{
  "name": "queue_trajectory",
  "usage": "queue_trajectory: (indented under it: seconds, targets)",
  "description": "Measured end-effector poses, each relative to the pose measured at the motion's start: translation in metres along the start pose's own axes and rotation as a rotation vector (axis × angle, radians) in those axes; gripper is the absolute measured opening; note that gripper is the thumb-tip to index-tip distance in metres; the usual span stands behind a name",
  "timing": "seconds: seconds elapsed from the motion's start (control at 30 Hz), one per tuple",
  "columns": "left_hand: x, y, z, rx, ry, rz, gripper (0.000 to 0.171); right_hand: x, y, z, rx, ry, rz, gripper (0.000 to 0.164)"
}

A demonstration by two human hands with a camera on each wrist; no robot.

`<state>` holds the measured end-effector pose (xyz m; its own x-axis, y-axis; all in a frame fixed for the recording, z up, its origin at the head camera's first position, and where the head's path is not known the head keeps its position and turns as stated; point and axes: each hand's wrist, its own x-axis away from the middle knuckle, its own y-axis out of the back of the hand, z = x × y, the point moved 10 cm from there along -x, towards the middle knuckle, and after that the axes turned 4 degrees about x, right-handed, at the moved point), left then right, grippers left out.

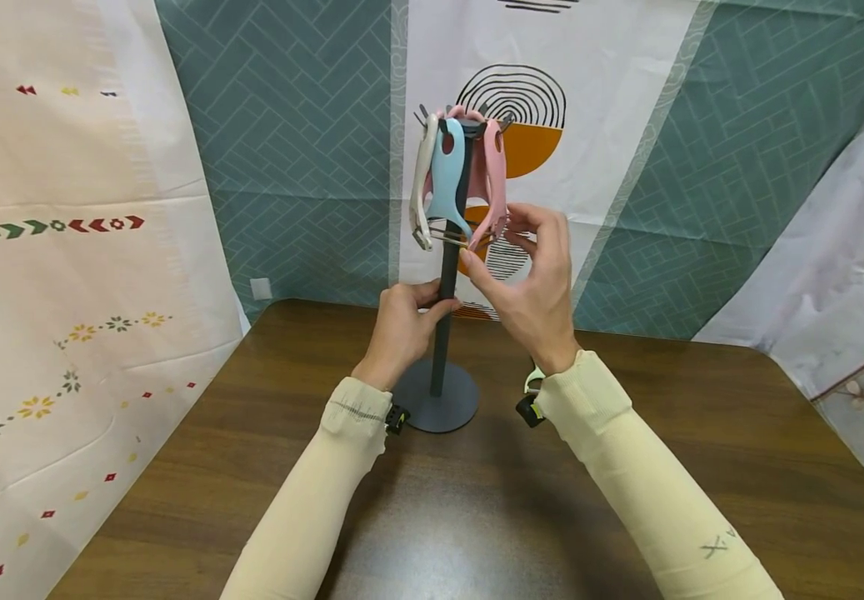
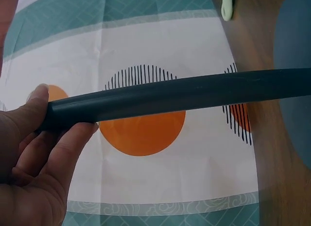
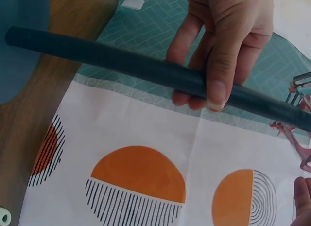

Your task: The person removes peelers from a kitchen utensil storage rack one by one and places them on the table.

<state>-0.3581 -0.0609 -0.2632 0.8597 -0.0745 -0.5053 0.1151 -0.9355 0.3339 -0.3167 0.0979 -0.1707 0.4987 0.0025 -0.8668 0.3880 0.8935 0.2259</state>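
A dark upright stand has its pole rising from a round base. Several Y-shaped peelers hang from hooks at its top, among them a white peeler, a light blue peeler and a pink peeler. Midway up, my left hand grips the pole between thumb and fingers, as the left wrist view also shows. My right hand is raised to the pink peeler, with thumb and fingers around its lower blade end. In the right wrist view only part of that hand shows at the edge.
On the brown wooden table, a pale green peeler lies partly hidden behind my right wrist. Patterned cloth hangs behind the table, and a white embroidered cloth is at the left.
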Motion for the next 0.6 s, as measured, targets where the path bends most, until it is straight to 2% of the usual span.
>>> queue_trajectory:
  seconds: [0.4, 0.6]
  targets:
    - [-0.001, 0.0012, 0.0017, -0.008, 0.018, 0.003, 0.034, -0.0028, -0.0053, 0.0034, -0.025, -0.025, -0.005, 0.064]
    - [-0.0015, 0.0017, 0.0013, -0.008, 0.009, 0.003, 0.034, -0.0034, -0.0097, 0.0026, -0.022, -0.039, 0.022, 0.06]
